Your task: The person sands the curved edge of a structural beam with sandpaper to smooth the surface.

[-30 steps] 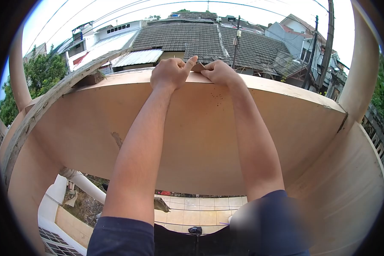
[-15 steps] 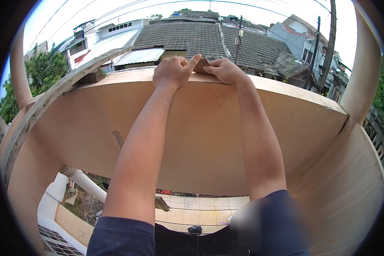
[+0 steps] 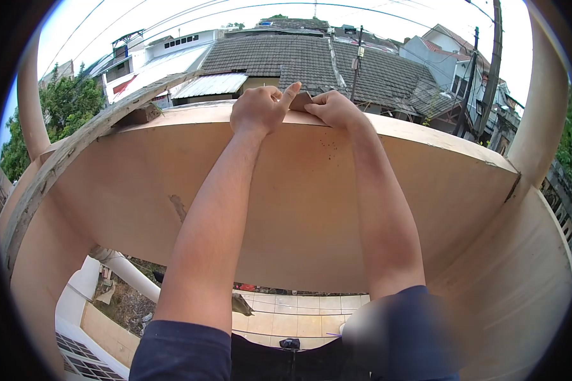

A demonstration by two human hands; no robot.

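Observation:
Both arms reach forward to the top of a peach-coloured wall. A small flat brown piece stands at the wall's top edge between the hands. My right hand pinches its right side between thumb and fingers. On its left, my left hand rests over the ledge with fingers curled and thumb pointing up, close to the piece. What the left fingers hold, if anything, is hidden behind the hand. Small dark specks mark the wall face below the right hand.
A long weathered board curves along the left, over a dark block on the ledge. Round columns stand at both sides. Beyond are tiled roofs, poles and wires. Below lies a tiled floor.
The view has shifted slightly. My right hand and the brown piece sit a little lower against the ledge, and both hands keep nearly the same pose.

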